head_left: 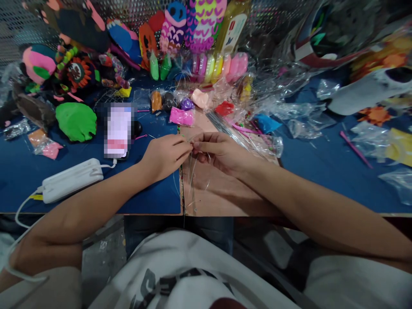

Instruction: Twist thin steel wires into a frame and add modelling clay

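My left hand [167, 155] and my right hand [222, 151] meet fingertip to fingertip over the left edge of a brown board [225, 195]. Both are closed in a pinch. Thin clear strands [192, 178] hang in loops from between the fingers and trail down over the board. Whatever sits right at the fingertips is too small and hidden to name. Just behind the hands lie a pink wrapped clay pack [182, 116] and a bundle of thin grey wires [227, 128].
On the blue table [141, 199], a phone [118, 128] is cabled to a white power bank [73, 180] at the left. Green clay [76, 122], wrapped clay packs and clay figures line the back. Plastic bags and a purple stick [355, 149] lie right.
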`<action>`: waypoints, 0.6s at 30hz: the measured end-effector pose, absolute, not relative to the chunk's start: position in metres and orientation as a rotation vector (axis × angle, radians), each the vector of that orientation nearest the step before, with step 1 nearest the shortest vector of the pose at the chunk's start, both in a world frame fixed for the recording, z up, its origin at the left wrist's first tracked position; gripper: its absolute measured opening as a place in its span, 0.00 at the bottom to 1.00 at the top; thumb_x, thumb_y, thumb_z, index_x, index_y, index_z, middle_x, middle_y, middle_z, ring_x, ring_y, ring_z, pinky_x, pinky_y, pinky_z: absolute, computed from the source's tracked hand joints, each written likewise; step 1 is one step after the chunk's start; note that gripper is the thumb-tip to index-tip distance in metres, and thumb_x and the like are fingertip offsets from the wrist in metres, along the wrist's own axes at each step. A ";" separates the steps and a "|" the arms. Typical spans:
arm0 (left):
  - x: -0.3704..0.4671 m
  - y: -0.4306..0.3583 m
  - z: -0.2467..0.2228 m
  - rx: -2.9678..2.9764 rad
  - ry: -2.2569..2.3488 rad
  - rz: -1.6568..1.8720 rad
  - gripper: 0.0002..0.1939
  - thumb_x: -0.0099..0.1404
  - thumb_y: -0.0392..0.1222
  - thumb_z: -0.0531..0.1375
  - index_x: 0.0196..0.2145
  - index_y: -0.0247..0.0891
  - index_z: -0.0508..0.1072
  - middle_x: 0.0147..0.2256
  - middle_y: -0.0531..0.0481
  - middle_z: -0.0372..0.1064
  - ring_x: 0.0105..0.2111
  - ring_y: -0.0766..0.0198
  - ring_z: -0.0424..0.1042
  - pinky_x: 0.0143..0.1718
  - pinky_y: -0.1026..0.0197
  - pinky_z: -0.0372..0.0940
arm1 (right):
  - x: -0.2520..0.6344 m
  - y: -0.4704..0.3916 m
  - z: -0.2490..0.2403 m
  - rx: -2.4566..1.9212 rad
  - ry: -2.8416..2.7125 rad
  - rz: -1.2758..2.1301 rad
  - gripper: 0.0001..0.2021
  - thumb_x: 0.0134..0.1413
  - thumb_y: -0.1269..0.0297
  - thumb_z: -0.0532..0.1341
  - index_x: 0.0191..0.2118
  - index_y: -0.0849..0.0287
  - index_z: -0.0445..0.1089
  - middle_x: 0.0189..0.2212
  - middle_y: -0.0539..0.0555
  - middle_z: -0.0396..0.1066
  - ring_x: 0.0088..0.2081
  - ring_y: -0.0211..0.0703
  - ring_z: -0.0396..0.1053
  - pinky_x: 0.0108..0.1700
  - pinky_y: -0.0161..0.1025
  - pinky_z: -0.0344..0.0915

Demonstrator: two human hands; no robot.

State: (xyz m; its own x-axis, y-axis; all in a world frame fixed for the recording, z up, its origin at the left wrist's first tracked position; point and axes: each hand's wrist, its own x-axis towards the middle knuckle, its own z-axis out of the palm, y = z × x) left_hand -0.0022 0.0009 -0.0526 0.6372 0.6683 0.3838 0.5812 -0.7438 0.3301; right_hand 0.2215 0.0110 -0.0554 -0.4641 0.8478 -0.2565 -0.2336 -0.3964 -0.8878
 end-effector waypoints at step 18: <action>0.000 0.001 -0.060 2.757 1.185 0.747 0.09 0.77 0.37 0.63 0.39 0.38 0.83 0.38 0.47 0.83 0.40 0.57 0.82 0.40 0.56 0.70 | 0.225 0.009 -0.068 -0.999 -1.734 1.183 0.06 0.59 0.63 0.70 0.38 0.57 0.76 0.33 0.52 0.77 0.31 0.41 0.70 0.33 0.41 0.64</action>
